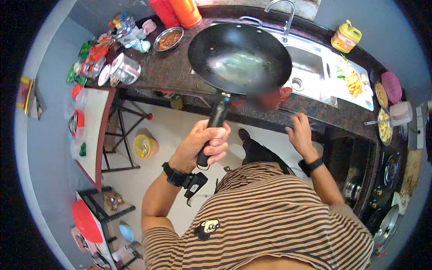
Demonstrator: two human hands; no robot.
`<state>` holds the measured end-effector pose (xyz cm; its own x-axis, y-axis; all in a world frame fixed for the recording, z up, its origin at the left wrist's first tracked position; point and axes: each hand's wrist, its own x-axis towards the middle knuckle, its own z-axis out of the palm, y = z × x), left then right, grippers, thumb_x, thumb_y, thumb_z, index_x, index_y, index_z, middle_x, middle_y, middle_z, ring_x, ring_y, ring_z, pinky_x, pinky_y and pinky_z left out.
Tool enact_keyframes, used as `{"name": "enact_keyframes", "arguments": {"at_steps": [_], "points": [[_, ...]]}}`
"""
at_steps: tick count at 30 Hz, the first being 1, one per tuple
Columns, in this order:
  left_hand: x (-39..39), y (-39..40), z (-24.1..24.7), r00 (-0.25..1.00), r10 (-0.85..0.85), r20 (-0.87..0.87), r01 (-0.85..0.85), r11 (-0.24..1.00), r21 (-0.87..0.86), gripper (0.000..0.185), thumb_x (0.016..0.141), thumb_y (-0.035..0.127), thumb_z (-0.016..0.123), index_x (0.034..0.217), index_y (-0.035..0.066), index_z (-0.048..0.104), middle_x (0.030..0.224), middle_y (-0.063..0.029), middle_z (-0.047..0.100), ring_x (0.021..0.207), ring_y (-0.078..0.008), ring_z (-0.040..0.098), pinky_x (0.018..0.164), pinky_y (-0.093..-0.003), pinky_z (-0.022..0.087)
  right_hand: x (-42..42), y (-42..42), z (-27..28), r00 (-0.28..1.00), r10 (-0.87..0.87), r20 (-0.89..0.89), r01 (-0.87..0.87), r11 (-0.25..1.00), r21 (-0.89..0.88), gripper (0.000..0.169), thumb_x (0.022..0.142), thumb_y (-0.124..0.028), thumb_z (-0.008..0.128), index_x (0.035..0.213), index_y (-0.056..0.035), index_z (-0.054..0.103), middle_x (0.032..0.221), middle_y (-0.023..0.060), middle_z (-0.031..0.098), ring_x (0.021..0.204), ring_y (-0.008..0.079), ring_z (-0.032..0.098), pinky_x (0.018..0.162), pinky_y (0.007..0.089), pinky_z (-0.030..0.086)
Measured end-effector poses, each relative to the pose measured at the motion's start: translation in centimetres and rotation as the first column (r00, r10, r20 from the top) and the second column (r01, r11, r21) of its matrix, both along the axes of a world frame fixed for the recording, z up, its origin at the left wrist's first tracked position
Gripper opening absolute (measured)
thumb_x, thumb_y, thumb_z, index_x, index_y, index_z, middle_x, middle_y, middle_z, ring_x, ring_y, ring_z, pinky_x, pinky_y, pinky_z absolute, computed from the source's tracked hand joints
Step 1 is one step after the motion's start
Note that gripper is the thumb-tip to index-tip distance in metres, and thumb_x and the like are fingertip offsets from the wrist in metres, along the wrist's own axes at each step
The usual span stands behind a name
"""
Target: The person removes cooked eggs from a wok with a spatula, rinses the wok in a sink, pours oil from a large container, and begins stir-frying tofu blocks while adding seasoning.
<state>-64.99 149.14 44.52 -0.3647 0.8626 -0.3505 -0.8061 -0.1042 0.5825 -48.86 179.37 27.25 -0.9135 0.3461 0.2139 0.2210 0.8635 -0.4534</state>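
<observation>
My left hand (211,141) is closed around the black handle (219,114) of a dark wok (239,57). The wok is raised in front of me, over the counter and the left part of the sink. Its inside looks shiny and wet, with a few small bits stuck to it. My right hand (300,135) holds nothing. Its fingers are loosely bent and apart, close to the counter's front edge. Under the wok's near rim a dark red thing (283,96), perhaps a cloth, shows partly blurred.
A steel sink (305,62) with a faucet (287,20) lies behind the wok. Right of it, a white cutting board (364,98) bears cut vegetables. The stove (389,172) is far right. A bowl of food (168,38) and a clear jar (126,69) stand left.
</observation>
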Motion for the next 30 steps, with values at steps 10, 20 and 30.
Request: {"name": "enact_keyframes", "arguments": {"at_steps": [10, 20, 30], "points": [[-15.2, 5.8, -4.1, 0.999, 0.005, 0.036, -0.004, 1.000, -0.030, 0.016, 0.095, 0.011, 0.054, 0.101, -0.003, 0.051, 0.063, 0.0040, 0.040, 0.042, -0.0027, 0.037, 0.034, -0.0226, 0.034, -18.8, 5.2, -3.8, 0.962, 0.176, 0.208, -0.161, 0.983, -0.087, 0.024, 0.074, -0.015, 0.075, 0.093, -0.0025, 0.066, 0.092, 0.0158, 0.059, 0.092, 0.0360, 0.056, 0.080, 0.0492, 0.046], [-24.1, 7.8, -11.0, 0.971, -0.143, 0.191, 0.159, 0.985, -0.069, 0.014, 0.093, 0.008, 0.061, 0.098, 0.000, 0.051, 0.061, 0.0018, 0.041, 0.042, -0.0077, 0.041, 0.035, -0.0255, 0.039, -29.7, 34.3, 3.2, 0.991, -0.135, -0.021, 0.121, 0.940, -0.318, 0.059, 0.087, 0.003, 0.059, 0.142, -0.0158, 0.048, 0.103, 0.0043, 0.065, 0.078, 0.0090, 0.060, 0.067, 0.0234, 0.050], [-26.1, 5.4, -16.0, 0.630, -0.606, -0.485, -0.002, 0.623, -0.782, 0.029, 0.094, 0.015, 0.060, 0.106, -0.004, 0.041, 0.075, -0.0231, 0.058, 0.068, -0.0362, 0.060, 0.063, -0.0458, 0.045, -41.6, 46.1, -4.8, 0.929, 0.236, 0.283, -0.272, 0.958, 0.092, 0.024, 0.088, -0.004, 0.053, 0.110, 0.0014, 0.063, 0.101, 0.0241, 0.064, 0.094, 0.0385, 0.060, 0.086, 0.0425, 0.047]]}}
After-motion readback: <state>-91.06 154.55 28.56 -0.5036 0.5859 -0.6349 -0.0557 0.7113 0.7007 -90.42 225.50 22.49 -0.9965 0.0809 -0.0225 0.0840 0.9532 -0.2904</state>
